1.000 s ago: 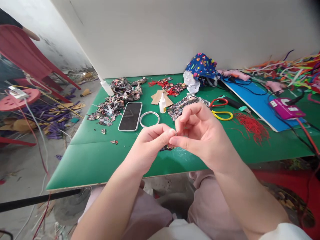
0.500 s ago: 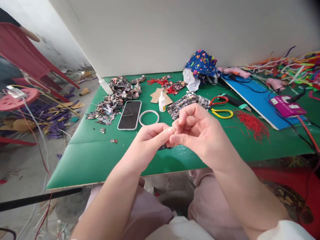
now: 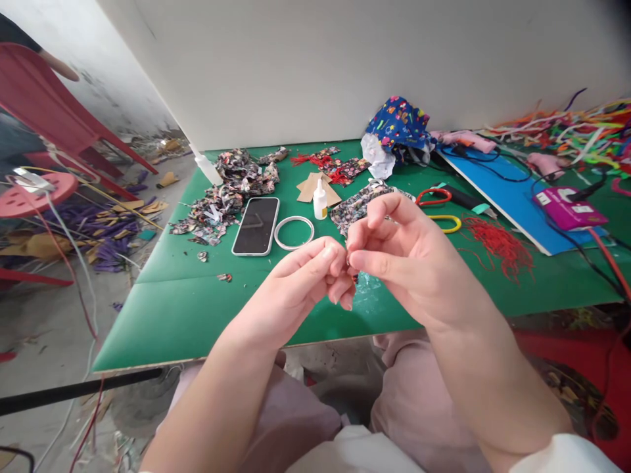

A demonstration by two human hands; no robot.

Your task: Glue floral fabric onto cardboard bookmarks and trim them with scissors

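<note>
My left hand and my right hand meet above the front of the green table. Both are closed in a pinch, thumbs against fingertips. Whatever lies between them is hidden or too small to name; a dark, reddish speck shows just under the fingertips. Behind the left hand are a white ring, a phone and a small white glue bottle. Beyond the right hand lie a piece of floral fabric and scissors with one red and one yellow handle.
Crumpled floral scraps and a white squeeze bottle lie at left. Farther right are blue printed cloth, red threads, a blue board, a purple box with cables and pink glue guns. Another person's arm shows far left.
My fingertips have shifted slightly right. The left hand's lower fingers have come into view, and the right hand's upper fingers are raised a little. Things on the table have stayed put.
</note>
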